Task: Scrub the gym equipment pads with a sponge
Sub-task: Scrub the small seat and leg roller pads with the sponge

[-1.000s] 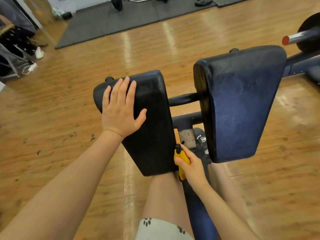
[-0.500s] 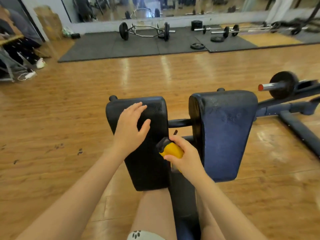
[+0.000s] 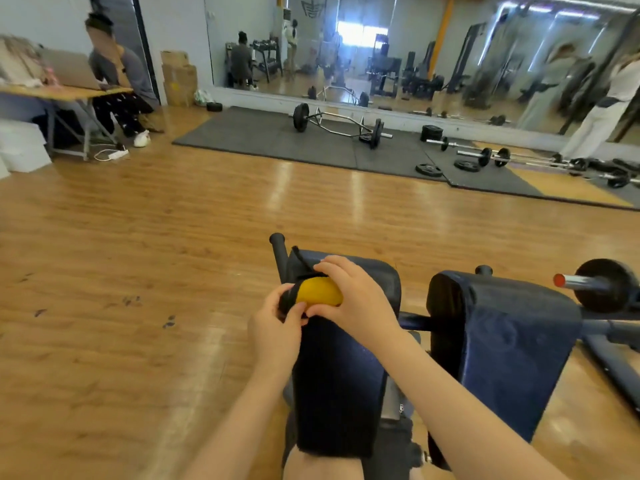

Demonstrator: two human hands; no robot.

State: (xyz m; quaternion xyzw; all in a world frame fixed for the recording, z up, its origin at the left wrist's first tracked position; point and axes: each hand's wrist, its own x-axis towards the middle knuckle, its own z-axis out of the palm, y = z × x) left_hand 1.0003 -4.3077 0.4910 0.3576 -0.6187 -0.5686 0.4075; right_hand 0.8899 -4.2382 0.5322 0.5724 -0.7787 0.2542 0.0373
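The yellow sponge (image 3: 318, 292), with a dark scouring side turned to the left, is held over the far end of the left pad (image 3: 341, 375), between both hands. The right hand (image 3: 353, 299) is closed over it from the right and top, fingers curled across its far edge. The left hand (image 3: 275, 329) pinches its dark left end with thumb and fingertips. Both grips are shut on the sponge, so neither hand is nearer; whether the sponge touches the pad underneath cannot be told. The pad's long axis runs from far to near, toward the person's knee, and nearly all of its dark face lies on the near side of the sponge. A scrubbing stroke would therefore probably be a pull toward the body along that length. The right pad (image 3: 509, 358) stands just right of it, apart, joined by a dark bar, with a weight plate (image 3: 606, 285) on the frame farther right, over the wooden floor (image 3: 138, 271).
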